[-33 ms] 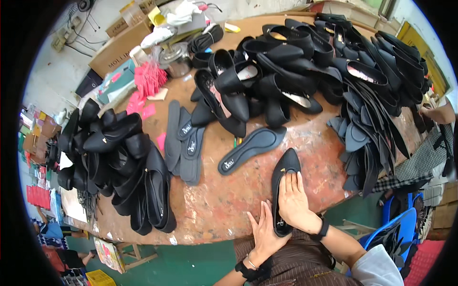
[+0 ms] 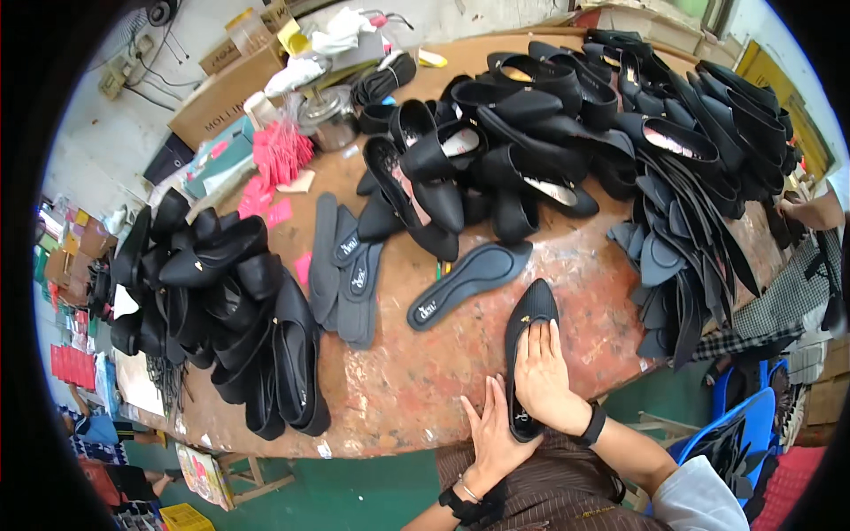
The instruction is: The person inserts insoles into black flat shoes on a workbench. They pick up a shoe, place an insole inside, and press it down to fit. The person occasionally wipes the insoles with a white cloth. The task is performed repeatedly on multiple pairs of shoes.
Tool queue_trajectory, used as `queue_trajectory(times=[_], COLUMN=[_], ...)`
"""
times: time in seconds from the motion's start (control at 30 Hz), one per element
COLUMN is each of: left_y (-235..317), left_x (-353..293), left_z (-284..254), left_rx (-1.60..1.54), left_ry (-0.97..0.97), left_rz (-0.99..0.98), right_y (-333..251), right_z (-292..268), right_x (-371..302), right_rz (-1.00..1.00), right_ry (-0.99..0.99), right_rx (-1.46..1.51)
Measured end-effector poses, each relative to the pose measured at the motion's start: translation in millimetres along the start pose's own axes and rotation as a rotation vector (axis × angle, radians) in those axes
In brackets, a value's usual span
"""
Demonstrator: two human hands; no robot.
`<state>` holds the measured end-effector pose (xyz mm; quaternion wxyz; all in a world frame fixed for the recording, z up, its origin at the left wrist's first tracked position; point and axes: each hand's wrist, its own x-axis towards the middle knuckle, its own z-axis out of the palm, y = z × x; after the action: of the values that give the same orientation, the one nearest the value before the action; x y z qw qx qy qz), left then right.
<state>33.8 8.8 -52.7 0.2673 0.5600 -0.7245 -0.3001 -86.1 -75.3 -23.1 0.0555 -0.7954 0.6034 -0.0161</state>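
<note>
A black pointed flat shoe (image 2: 529,308) with a small gold ornament lies at the table's near edge, toe pointing away from me. My left hand (image 2: 498,434) grips its heel end, fingers along the left side. My right hand (image 2: 542,376) lies with straight fingers in the shoe's opening, pressed on the inside; its thumb is hidden. Part of a dark insole with pale lettering shows near the heel. Just beyond the toe, to the left, rests a loose dark grey insole (image 2: 469,281). Farther left several grey insoles (image 2: 359,296) overlap in a small pile.
Black shoes are heaped at the far middle (image 2: 522,133) and at the left (image 2: 230,301). A stack of dark shoe pieces (image 2: 682,239) stands at the right edge. Pink strips (image 2: 282,150), a metal-lidded jar (image 2: 329,119) and a cardboard box (image 2: 221,93) sit far left. A blue container (image 2: 739,425) stands right.
</note>
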Motion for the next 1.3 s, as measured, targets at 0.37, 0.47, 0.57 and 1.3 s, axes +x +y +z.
queue_trajectory(times=[0.37, 0.47, 0.57, 1.3], left_y=[-0.8, -4.5, -0.5, -199.9], left_x=[5.5, 4.6, 8.8, 59.4], left_z=[5.9, 6.6, 8.1, -608.7], left_rx=[0.032, -0.007, 0.01, 0.137], left_ry=[0.046, 0.027, 0.011, 0.944], left_rz=[0.016, -0.006, -0.019, -0.259], right_y=[8.2, 19.1, 25.7, 11.1], right_z=[14.0, 13.9, -5.7, -2.0], right_x=[-0.4, 19.4, 43.9, 149.7], right_rz=[-0.014, -0.03, -0.02, -0.612], right_ry=[0.254, 0.097, -0.23, 0.136], right_rx=[-0.159, -0.095, -0.058, 0.336])
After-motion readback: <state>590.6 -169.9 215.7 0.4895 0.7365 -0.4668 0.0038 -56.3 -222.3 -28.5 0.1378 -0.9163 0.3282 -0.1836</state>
